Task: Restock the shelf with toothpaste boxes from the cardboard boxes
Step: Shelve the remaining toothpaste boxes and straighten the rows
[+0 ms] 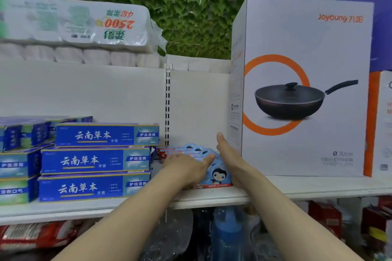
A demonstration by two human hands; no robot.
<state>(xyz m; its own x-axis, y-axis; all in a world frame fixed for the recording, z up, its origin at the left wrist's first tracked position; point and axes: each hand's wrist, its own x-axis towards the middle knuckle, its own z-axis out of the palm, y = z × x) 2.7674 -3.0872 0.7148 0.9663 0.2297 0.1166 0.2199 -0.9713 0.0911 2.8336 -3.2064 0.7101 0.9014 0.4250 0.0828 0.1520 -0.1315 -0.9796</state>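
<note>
Both arms are stretched out to the shelf [318,186], and the hands sit either side of a small row of penguin toothpaste boxes [218,176]. Those boxes stand at the front of the shelf board, packed one behind another, with the cartoon penguin on the nearest one facing out.

The left hand [186,162] lies flat on top of the row, fingers stretched out across the box tops and thumb pointing toward the other hand. It isn't curled around anything. The right hand [228,150] stands on edge with straight fingers pointing at the back wall, pressed along the right side of the row. It fills the narrow gap between the little boxes and the big white pan box [303,87]. So the hands are close to each other but apart, both open-palmed against the same boxes.

Just left of the row, blue toothpaste boxes [95,161] are stacked three high, with more blue ones further left. A slotted post [168,104] runs up the white back panel behind them. Up top there's a wrapped pack of toilet paper [74,21], and green leaves [191,6] behind it. Under the shelf I can make out a blue bottle [227,235] and some red packets [31,237], both blurry.
</note>
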